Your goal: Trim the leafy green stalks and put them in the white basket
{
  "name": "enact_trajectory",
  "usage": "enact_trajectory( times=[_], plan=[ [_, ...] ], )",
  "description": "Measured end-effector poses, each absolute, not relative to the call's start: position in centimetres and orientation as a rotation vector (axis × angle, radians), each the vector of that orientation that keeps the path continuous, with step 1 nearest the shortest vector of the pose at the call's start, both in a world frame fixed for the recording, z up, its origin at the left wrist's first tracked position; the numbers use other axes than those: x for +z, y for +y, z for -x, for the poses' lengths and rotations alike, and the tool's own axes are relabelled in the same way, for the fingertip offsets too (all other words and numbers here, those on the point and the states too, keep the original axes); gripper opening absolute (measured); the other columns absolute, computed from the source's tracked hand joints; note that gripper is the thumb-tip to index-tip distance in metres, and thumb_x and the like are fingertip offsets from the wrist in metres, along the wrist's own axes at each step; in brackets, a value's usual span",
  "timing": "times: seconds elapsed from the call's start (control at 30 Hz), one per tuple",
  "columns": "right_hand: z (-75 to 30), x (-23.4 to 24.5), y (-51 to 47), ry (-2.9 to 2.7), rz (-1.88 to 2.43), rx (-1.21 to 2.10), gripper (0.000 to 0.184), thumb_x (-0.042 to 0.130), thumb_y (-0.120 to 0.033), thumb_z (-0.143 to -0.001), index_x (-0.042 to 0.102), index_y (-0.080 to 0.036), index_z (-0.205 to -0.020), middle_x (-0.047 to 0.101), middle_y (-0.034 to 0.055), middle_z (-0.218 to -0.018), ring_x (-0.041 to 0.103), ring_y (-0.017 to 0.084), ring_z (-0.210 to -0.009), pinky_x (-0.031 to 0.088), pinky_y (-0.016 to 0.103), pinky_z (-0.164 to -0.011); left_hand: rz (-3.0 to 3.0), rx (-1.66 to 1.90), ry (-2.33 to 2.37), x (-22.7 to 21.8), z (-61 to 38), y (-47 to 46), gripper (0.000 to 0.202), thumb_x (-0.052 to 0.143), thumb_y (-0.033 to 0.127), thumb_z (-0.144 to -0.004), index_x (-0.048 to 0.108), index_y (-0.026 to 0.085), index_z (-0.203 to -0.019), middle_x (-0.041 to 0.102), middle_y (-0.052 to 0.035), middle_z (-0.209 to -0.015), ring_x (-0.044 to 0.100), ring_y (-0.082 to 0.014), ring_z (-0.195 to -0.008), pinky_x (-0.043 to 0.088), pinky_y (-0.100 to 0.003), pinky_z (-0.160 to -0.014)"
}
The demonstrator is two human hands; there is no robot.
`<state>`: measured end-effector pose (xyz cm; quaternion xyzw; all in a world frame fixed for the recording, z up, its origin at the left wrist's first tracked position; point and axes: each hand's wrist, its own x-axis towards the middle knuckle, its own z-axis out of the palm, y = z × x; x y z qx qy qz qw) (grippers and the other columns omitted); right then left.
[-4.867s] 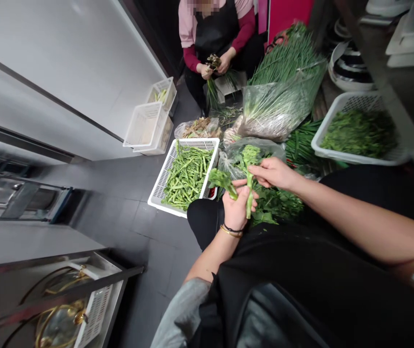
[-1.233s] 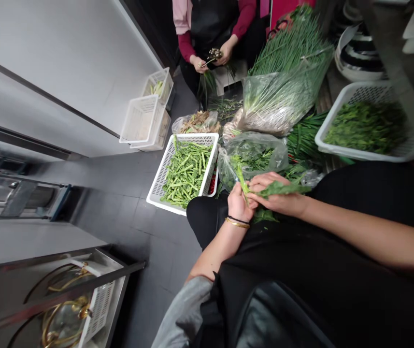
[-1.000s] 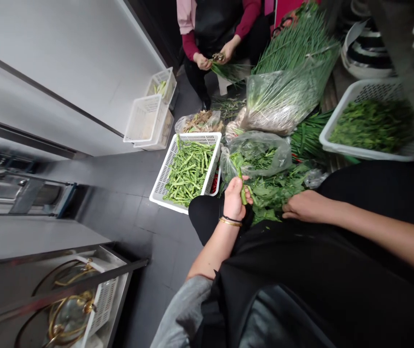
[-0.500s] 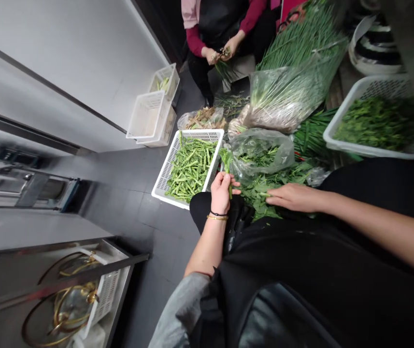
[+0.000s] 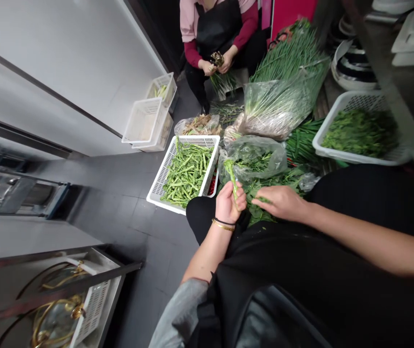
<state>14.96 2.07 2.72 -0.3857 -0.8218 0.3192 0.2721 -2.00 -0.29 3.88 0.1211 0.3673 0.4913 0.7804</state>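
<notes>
My left hand (image 5: 230, 202) is closed around a green vegetable stalk (image 5: 230, 173), whose tip points up and away from me. Just to its right, my right hand (image 5: 283, 201) has its fingers pinched together on a bit of green leaf (image 5: 264, 199). Below and behind that hand lies a pile of loose leaves (image 5: 256, 212) by my lap. Cut green stalks (image 5: 187, 171) fill a white slotted basket (image 5: 153, 192) beyond my left knee. A clear plastic bag (image 5: 277, 153) with more leafy greens lies open past both hands.
A co-worker (image 5: 219, 29) sits opposite, holding a bunch of greens. Long green stalks in plastic (image 5: 282, 106) lie on the right, near a white basket of leaves (image 5: 361, 133). Stacked white crates (image 5: 145, 121) stand by the wall. A metal rack (image 5: 120, 275) is at lower left.
My right hand has come off the leaf pile towards my left hand, with a leaf piece in its fingers. My left fingers have curled tighter around the stalk. The view has shifted slightly.
</notes>
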Motion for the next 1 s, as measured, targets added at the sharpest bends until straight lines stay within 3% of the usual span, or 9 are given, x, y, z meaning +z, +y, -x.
enact_trajectory(
  times=[0.1, 0.17, 0.3, 0.43, 0.53, 0.63, 0.73, 0.83, 1.0],
  plan=[
    [-15.3, 3.2, 4.3, -1.955, 1.0, 1.343, 0.041, 0.051, -0.055, -0.081, 0.059, -0.017, -0.095, 0.065, 0.0045, -0.078, 0.056, 0.014, -0.059, 0.04, 0.025, -0.052, -0.293, 0.865, 0.647, 4.3, 2.0, -0.6, 0.026, 0.036, 0.034, -0.093, 0.053, 0.016, -0.085, 0.038, 0.0036, -0.053, 0.03, -0.0066, -0.035, 0.02, -0.016, -0.029],
    [-14.6, 3.8, 5.9, -1.834, 0.954, 1.532, 0.043, 0.046, -0.058, -0.083, 0.059, -0.016, -0.085, 0.061, 0.0019, -0.064, 0.052, 0.012, -0.051, 0.037, 0.024, -0.047, -0.362, 0.82, 0.63, 4.3, 1.3, -0.9, 0.029, 0.032, 0.036, -0.093, 0.053, 0.016, -0.086, 0.041, 0.0026, -0.052, 0.032, -0.0083, -0.034, 0.023, -0.018, -0.029],
    [-12.7, 4.4, 5.2, -1.954, 1.166, 0.939, 0.046, 0.043, -0.05, -0.088, 0.049, -0.018, -0.056, 0.052, 0.0016, -0.052, 0.045, 0.011, -0.048, 0.03, 0.024, -0.048, -0.457, 1.016, 0.815, 3.4, 0.1, -1.1, 0.023, 0.04, 0.038, -0.09, 0.049, 0.018, -0.082, 0.045, 0.0028, -0.051, 0.034, -0.0081, -0.033, 0.024, -0.017, -0.028],
    [-14.1, 3.3, 1.6, -2.394, 0.971, 0.438, 0.041, 0.038, -0.04, -0.092, 0.058, -0.017, -0.065, 0.059, 0.0056, -0.067, 0.052, 0.013, -0.058, 0.029, 0.026, -0.052, -0.4, 1.209, 0.972, 2.7, 0.7, -0.6, 0.021, 0.047, 0.039, -0.088, 0.047, 0.018, -0.082, 0.043, 0.0049, -0.051, 0.032, -0.0061, -0.033, 0.023, -0.015, -0.029],
    [-17.3, 1.7, 1.5, -2.767, 0.92, 0.639, 0.037, 0.047, -0.047, -0.087, 0.059, -0.019, -0.067, 0.06, 0.0047, -0.066, 0.055, 0.015, -0.058, 0.031, 0.025, -0.052, -0.436, 1.21, 0.968, 2.8, 1.7, -0.3, 0.023, 0.05, 0.041, -0.086, 0.048, 0.018, -0.085, 0.046, 0.0046, -0.052, 0.035, -0.006, -0.034, 0.025, -0.015, -0.031],
    [-19.0, 1.0, 3.5, -2.793, 1.195, 0.841, 0.043, 0.066, -0.059, -0.065, 0.063, -0.018, -0.076, 0.062, 0.0068, -0.071, 0.058, 0.02, -0.064, 0.036, 0.027, -0.055, -0.494, 1.088, 0.916, 3.0, 1.7, -0.2, 0.027, 0.053, 0.043, -0.084, 0.049, 0.017, -0.085, 0.047, 0.0046, -0.052, 0.037, -0.0059, -0.035, 0.028, -0.015, -0.032],
    [-17.6, 2.1, 5.5, -2.328, 1.3, 1.019, 0.045, 0.056, -0.061, -0.073, 0.063, -0.018, -0.086, 0.064, 0.0052, -0.078, 0.057, 0.017, -0.068, 0.038, 0.027, -0.06, -0.59, 1.076, 0.971, 3.0, 0.9, -0.3, 0.03, 0.061, 0.043, -0.079, 0.047, 0.017, -0.083, 0.052, 0.004, -0.056, 0.046, -0.0068, -0.039, 0.036, -0.016, -0.035],
    [-14.7, 3.4, 6.4, -1.991, 1.288, 1.172, 0.041, 0.053, -0.058, -0.077, 0.058, -0.018, -0.069, 0.056, -0.0008, -0.06, 0.046, 0.011, -0.055, 0.034, 0.024, -0.052, -0.718, 1.131, 1.069, 2.6, 0.3, -0.4, 0.036, 0.068, 0.042, -0.073, 0.042, 0.018, -0.082, 0.055, 0.0053, -0.057, 0.053, -0.0085, -0.044, 0.041, -0.016, -0.039],
    [-12.5, 2.9, 6.4, -1.658, 1.096, 1.493, 0.041, 0.057, -0.055, -0.075, 0.055, -0.017, -0.059, 0.053, -0.0009, -0.051, 0.047, 0.011, -0.051, 0.036, 0.024, -0.052, -0.923, 1.116, 1.155, 1.9, 0.7, -0.7, 0.033, 0.064, 0.042, -0.077, 0.042, 0.018, -0.08, 0.052, 0.0079, -0.051, 0.045, -0.0052, -0.034, 0.033, -0.014, -0.033]
  ],
)
